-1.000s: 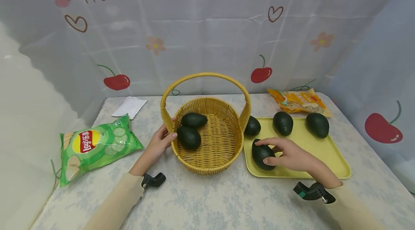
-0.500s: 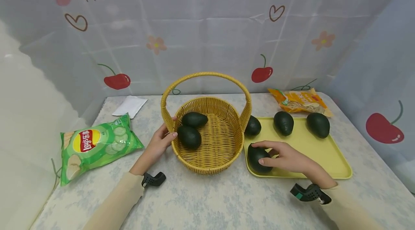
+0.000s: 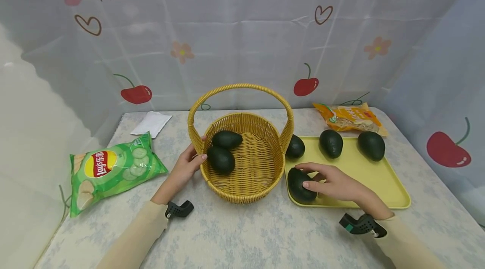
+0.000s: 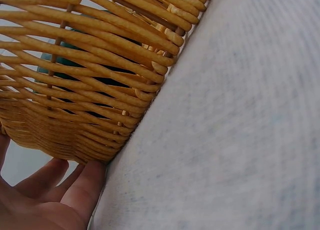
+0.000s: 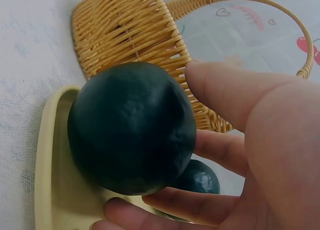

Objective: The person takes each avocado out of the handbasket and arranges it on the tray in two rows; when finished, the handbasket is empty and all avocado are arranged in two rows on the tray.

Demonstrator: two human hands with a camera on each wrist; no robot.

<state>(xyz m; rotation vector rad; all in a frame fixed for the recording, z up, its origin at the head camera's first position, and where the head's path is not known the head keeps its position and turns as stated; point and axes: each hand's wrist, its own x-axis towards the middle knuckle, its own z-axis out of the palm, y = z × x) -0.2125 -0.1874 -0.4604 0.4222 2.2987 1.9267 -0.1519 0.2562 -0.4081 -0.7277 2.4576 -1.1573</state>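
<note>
Closest to us are our two sleeves, each with a small black clip at the wrist. Our right hand (image 3: 333, 183) sits on the near-left corner of the yellow tray (image 3: 382, 185), fingers (image 5: 220, 150) curled around one dark green avocado (image 3: 300, 184); in the wrist view the thumb and fingers wrap round it and it looks to be still touching the tray. That avocado is at about 9 o'clock on the tray, just beside the basket wall.

Our left hand (image 3: 186, 166) is at 9 o'clock of the wicker basket (image 3: 261, 185), fingers curled against its woven side with the thumb up near the rim.

Count so far: six avocados total. Two lie inside the basket (image 3: 221, 159) (image 3: 226, 139), touching each other on its left side. Four are on the tray: the one we're holding, one at the far-left corner (image 3: 295, 147) tucked beside the basket handle, one at the far middle (image 3: 331, 143), and one at the far right (image 3: 371, 145).

Two snack bags: a green chip bag (image 3: 110, 170) at 9 o'clock on the counter (image 3: 242, 235), well apart from the basket, and an orange bag (image 3: 350, 118) at about 1 o'clock behind the tray. One folded white cloth (image 3: 152, 123) lies at 11 o'clock. Behind it all hangs a cherry-print curtain.
</note>
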